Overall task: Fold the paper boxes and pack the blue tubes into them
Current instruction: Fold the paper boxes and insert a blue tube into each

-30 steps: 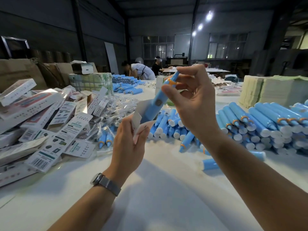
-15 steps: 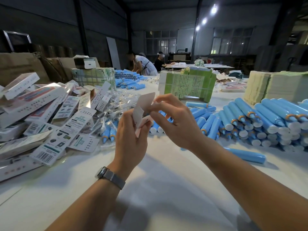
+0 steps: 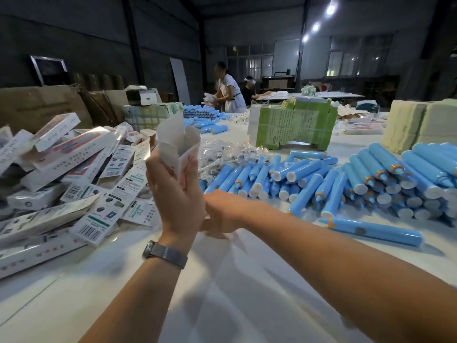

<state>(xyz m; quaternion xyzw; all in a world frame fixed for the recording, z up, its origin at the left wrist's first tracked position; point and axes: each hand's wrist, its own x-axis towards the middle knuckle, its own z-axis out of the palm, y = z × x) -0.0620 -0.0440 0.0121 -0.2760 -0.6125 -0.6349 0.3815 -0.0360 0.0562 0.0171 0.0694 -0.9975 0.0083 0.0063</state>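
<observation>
My left hand (image 3: pixel 176 194) grips a white paper box (image 3: pixel 178 144) upright above the table, its top flaps standing open. No tube shows at the box's open top. My right hand (image 3: pixel 220 216) sits low behind my left wrist, near the box's lower end, with its fingers hidden. A big heap of blue tubes (image 3: pixel 346 179) with white caps lies to the right. One single blue tube (image 3: pixel 373 230) lies apart, closer to me.
Filled white boxes (image 3: pixel 61 174) are piled at the left. Small clear bags (image 3: pixel 222 154) lie behind the box. A green bundle of flat cartons (image 3: pixel 291 127) and a yellowish stack (image 3: pixel 420 125) stand farther back. Two people (image 3: pixel 228 89) work at the far end of the white table (image 3: pixel 222 293).
The blue tube my right hand was pushing into the box is gone from sight. My right hand dropped from the box's top to below my left hand, and the box rose.
</observation>
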